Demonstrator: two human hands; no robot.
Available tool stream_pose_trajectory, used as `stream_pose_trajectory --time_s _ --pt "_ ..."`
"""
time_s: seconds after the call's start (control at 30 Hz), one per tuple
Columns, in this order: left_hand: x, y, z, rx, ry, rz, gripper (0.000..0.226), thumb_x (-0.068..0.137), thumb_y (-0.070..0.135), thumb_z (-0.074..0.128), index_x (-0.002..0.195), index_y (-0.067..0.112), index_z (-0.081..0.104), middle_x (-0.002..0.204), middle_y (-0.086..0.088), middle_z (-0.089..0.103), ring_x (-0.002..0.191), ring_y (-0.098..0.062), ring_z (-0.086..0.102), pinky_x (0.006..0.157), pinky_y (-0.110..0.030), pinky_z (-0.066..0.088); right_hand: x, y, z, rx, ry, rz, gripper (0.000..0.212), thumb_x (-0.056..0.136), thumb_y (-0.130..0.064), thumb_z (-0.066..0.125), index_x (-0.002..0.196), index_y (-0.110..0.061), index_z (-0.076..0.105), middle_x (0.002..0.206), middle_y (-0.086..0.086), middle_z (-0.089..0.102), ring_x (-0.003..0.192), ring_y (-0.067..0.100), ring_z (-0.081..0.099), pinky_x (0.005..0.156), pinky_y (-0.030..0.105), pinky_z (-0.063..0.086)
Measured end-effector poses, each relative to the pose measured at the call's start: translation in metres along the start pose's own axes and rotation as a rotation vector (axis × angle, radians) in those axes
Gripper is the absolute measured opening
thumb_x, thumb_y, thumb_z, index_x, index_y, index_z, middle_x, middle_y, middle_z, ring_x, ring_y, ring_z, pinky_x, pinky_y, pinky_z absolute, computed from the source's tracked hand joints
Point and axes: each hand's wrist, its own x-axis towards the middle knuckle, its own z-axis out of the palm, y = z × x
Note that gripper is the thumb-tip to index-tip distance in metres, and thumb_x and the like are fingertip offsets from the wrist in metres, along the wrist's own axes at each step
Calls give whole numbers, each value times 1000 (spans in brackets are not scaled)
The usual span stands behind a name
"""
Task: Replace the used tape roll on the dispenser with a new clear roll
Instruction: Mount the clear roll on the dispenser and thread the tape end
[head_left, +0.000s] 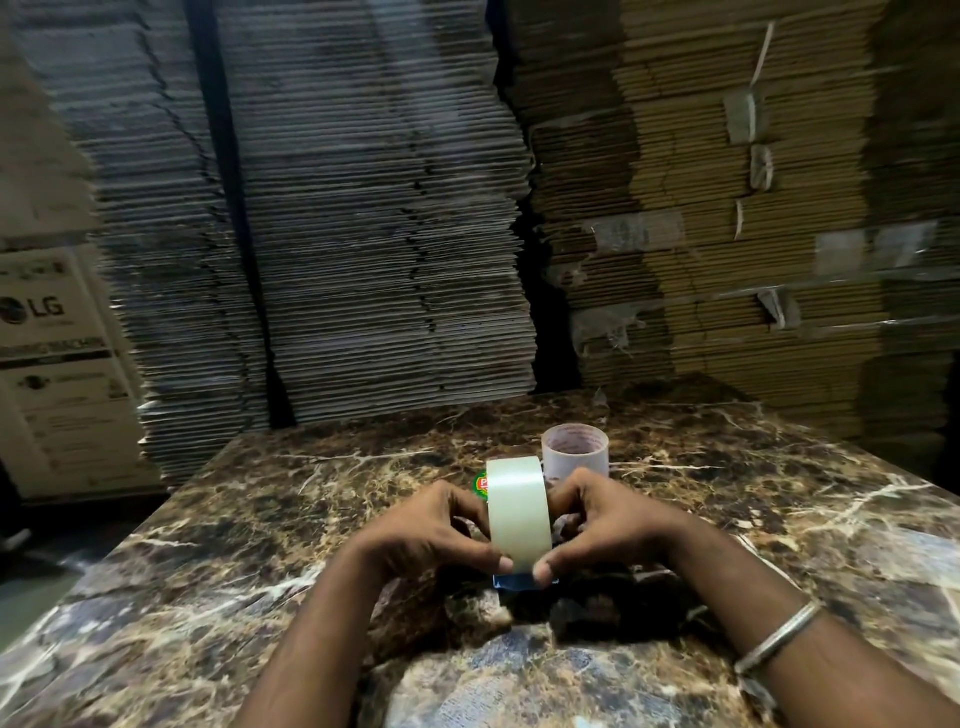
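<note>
A full roll of clear tape (517, 506) stands on edge at the middle of the marble table (753, 499). My left hand (426, 535) grips its left side and my right hand (608, 525) grips its right side, both thumbs pressed on the near rim. Under the roll a blue part of the dispenser (522, 583) shows; the remainder is hidden by my hands. Just behind stands the used roll (575, 448), an almost bare core lying flat. A green and red label (482, 486) peeks out at the new roll's left.
Tall stacks of flattened cardboard (363, 218) rise right behind the table's far edge. Printed boxes (57, 364) stand at the left beyond the table. A metal bangle (779, 636) circles my right wrist.
</note>
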Motion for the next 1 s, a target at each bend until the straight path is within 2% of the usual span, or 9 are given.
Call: stream_pose_trajectory --time_s 0.1,0.17,0.27,0.33,0.43,0.57,0.77,0.87,1.0 --pt "-1 2 -1 -33 -16 -10 45 60 27 89 96 3 75 106 -24 72 102 -44 65 91 -57 51 -3 -3 0 20 36 -27 28 76 -20 83 98 -4 78 91 -2 78 87 8 71 75 25 55" --pt "-3 3 -1 -131 9 -20 47 63 41 85 96 9 77 101 -15 75 94 -35 67 82 -46 55 -4 -5 1 5 43 -32 26 75 -19 84 97 -6 78 92 -5 77 88 3 70 77 24 57" --pt "-5 8 1 -270 80 -92 63 79 68 54 115 19 71 111 -7 74 100 -24 65 77 -32 47 -8 -14 3 -32 34 -13 18 73 -18 85 89 -17 77 94 -8 72 86 -11 66 78 17 57" --pt "-2 11 3 -267 125 -135 67 80 72 47 117 21 70 114 -8 73 103 -23 67 78 -34 47 -7 -17 8 -60 68 -10 24 70 -23 87 88 -12 76 92 -3 71 83 -9 67 78 22 59" --pt "3 15 6 -301 192 -208 70 68 76 58 109 22 73 108 -9 75 100 -26 67 79 -37 48 -2 -16 18 -113 155 -20 42 61 -40 90 88 -10 78 95 1 77 90 5 70 81 40 59" --pt "11 15 11 -381 381 -234 64 60 73 63 90 19 79 93 -10 79 92 -29 71 87 -40 51 6 -17 37 -231 330 -52 51 50 -57 86 82 -19 76 84 -5 76 80 6 71 75 39 60" --pt "21 13 18 -456 555 -175 66 67 57 73 90 -5 75 94 -33 71 77 -39 71 72 -50 55 9 -18 49 -318 443 -189 72 55 -87 62 80 -20 73 71 -5 70 65 7 65 62 40 55" --pt "20 12 18 -510 542 -139 65 64 54 71 89 -6 75 94 -37 70 75 -40 68 72 -45 51 5 -18 42 -206 614 -304 64 77 -76 53 64 -14 66 58 -1 63 54 12 58 54 44 47" --pt "17 8 18 -558 525 -128 58 68 53 70 89 0 77 96 -33 72 94 -54 65 91 -57 50 12 -4 18 -69 892 -269 60 88 -63 45 63 -11 62 56 2 60 54 18 57 51 44 47"
